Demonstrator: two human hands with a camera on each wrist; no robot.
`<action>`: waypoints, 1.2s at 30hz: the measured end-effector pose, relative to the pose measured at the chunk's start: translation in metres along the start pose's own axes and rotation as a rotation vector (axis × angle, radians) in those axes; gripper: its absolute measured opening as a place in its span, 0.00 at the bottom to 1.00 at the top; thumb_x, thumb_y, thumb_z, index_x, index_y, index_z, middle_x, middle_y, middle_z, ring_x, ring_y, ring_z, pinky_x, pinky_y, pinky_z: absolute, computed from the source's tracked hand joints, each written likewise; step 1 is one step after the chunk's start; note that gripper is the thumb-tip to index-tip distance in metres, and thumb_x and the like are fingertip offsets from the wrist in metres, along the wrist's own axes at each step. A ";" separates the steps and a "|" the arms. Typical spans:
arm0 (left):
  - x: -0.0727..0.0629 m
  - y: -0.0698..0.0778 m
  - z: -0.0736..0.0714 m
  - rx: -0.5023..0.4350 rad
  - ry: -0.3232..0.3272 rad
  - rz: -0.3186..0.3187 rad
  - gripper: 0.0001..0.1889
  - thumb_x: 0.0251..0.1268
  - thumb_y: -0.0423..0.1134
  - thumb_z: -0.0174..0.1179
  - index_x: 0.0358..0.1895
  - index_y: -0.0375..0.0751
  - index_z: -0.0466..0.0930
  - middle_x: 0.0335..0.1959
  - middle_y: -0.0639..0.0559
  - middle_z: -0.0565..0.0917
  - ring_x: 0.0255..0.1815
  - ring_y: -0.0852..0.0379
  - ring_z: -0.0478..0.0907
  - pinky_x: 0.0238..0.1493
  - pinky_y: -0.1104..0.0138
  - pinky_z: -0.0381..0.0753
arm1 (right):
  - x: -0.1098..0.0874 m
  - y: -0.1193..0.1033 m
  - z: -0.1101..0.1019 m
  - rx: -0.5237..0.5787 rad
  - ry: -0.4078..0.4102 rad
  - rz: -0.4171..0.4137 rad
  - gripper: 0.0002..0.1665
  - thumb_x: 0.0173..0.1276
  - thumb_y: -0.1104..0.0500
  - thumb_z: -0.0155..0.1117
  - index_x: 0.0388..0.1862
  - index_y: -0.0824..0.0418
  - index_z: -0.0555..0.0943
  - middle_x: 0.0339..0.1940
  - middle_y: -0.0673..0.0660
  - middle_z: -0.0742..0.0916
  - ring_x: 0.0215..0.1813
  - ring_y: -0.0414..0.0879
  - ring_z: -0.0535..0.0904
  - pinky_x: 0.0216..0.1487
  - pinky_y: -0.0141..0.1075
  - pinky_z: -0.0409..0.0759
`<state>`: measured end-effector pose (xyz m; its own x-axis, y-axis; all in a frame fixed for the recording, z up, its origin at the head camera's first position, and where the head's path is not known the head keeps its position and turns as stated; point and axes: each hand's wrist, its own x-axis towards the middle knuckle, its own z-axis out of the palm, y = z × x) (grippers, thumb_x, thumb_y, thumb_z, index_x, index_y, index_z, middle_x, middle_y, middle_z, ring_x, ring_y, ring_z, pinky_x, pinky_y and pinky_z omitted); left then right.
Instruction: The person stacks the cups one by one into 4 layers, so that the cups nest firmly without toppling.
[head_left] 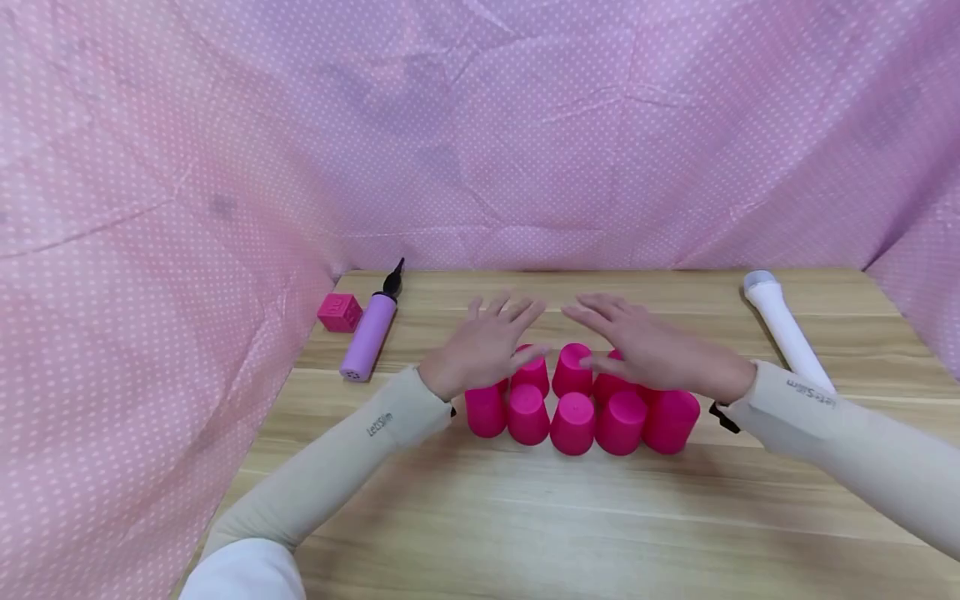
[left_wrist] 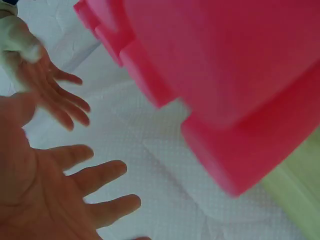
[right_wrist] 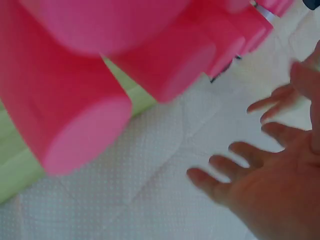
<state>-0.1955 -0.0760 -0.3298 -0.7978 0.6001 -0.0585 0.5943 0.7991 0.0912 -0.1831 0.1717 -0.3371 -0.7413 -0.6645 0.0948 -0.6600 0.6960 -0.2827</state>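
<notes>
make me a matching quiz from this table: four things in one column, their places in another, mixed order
Things:
1. pink cups
2. purple hand pump
3. white cylinder
4. pink cube

Places:
A. far right of the table
B. farthest left, beside the pump
C. middle of the table, upside down, under both open hands
D. left side, black nozzle pointing away

Pairs: 1-C, 2-D, 3-A, 4-B

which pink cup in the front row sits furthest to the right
The pink cup at the right end of the front row, just below the right hand's wrist; the other front-row cups all stand left of it.
</notes>
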 end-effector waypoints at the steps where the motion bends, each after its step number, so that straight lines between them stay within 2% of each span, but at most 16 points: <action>1: 0.001 0.000 0.001 -0.002 -0.004 0.024 0.37 0.68 0.63 0.44 0.75 0.51 0.51 0.72 0.50 0.58 0.73 0.45 0.47 0.69 0.46 0.44 | 0.001 0.000 0.003 0.005 -0.017 -0.027 0.43 0.62 0.51 0.67 0.73 0.57 0.60 0.71 0.63 0.64 0.70 0.62 0.58 0.61 0.62 0.60; 5: 0.004 0.002 0.005 0.012 0.004 0.077 0.32 0.63 0.54 0.59 0.68 0.48 0.64 0.63 0.50 0.70 0.65 0.51 0.61 0.63 0.57 0.64 | 0.007 -0.002 0.011 -0.003 -0.040 -0.089 0.37 0.55 0.58 0.74 0.64 0.61 0.72 0.63 0.64 0.74 0.62 0.60 0.69 0.56 0.54 0.72; 8: 0.005 0.003 0.006 0.009 -0.010 0.078 0.28 0.60 0.50 0.63 0.63 0.47 0.69 0.57 0.50 0.73 0.58 0.53 0.66 0.56 0.62 0.71 | 0.010 -0.003 0.014 -0.011 -0.031 -0.097 0.31 0.52 0.60 0.76 0.56 0.63 0.78 0.53 0.62 0.79 0.55 0.57 0.75 0.52 0.49 0.76; 14: 0.005 0.003 0.010 -0.028 -0.051 0.057 0.25 0.57 0.47 0.68 0.57 0.46 0.73 0.52 0.51 0.76 0.52 0.55 0.68 0.51 0.65 0.74 | 0.016 -0.002 0.017 0.018 -0.011 -0.100 0.23 0.51 0.64 0.76 0.48 0.63 0.82 0.41 0.56 0.83 0.45 0.50 0.79 0.46 0.42 0.78; 20: 0.007 0.003 0.015 -0.042 -0.065 0.046 0.23 0.56 0.45 0.69 0.54 0.46 0.75 0.46 0.53 0.77 0.45 0.58 0.69 0.43 0.70 0.75 | 0.017 -0.004 0.016 0.021 -0.034 -0.068 0.24 0.50 0.64 0.76 0.48 0.62 0.82 0.40 0.54 0.82 0.43 0.49 0.79 0.45 0.42 0.79; 26: 0.008 0.005 0.015 -0.061 -0.084 0.027 0.22 0.55 0.43 0.69 0.53 0.46 0.75 0.43 0.54 0.77 0.43 0.59 0.69 0.40 0.71 0.75 | 0.016 -0.004 0.016 0.024 -0.030 -0.054 0.24 0.50 0.64 0.76 0.48 0.59 0.82 0.39 0.52 0.83 0.42 0.48 0.79 0.44 0.42 0.78; 31: 0.012 0.003 0.006 -0.046 -0.057 0.037 0.21 0.55 0.42 0.69 0.52 0.43 0.76 0.43 0.52 0.77 0.43 0.57 0.70 0.38 0.72 0.76 | 0.016 -0.002 0.006 0.028 0.023 -0.063 0.22 0.51 0.64 0.76 0.46 0.60 0.82 0.39 0.52 0.83 0.41 0.48 0.79 0.44 0.42 0.78; 34: 0.022 -0.002 -0.006 -0.016 -0.020 0.046 0.19 0.57 0.41 0.68 0.51 0.40 0.77 0.42 0.50 0.78 0.43 0.55 0.72 0.39 0.70 0.76 | 0.021 0.002 -0.007 0.015 0.061 -0.045 0.20 0.51 0.64 0.76 0.43 0.60 0.82 0.37 0.52 0.83 0.40 0.47 0.79 0.42 0.42 0.78; 36: 0.032 -0.007 -0.012 -0.024 -0.018 0.034 0.18 0.57 0.39 0.68 0.49 0.40 0.77 0.40 0.51 0.79 0.41 0.56 0.73 0.39 0.70 0.76 | 0.026 0.008 -0.014 0.010 0.078 -0.025 0.18 0.50 0.65 0.76 0.41 0.61 0.82 0.35 0.52 0.83 0.39 0.47 0.79 0.41 0.42 0.79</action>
<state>-0.2264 -0.0628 -0.3199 -0.7751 0.6277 -0.0728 0.6183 0.7771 0.1173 -0.2096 0.1635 -0.3230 -0.7318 -0.6583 0.1764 -0.6779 0.6761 -0.2888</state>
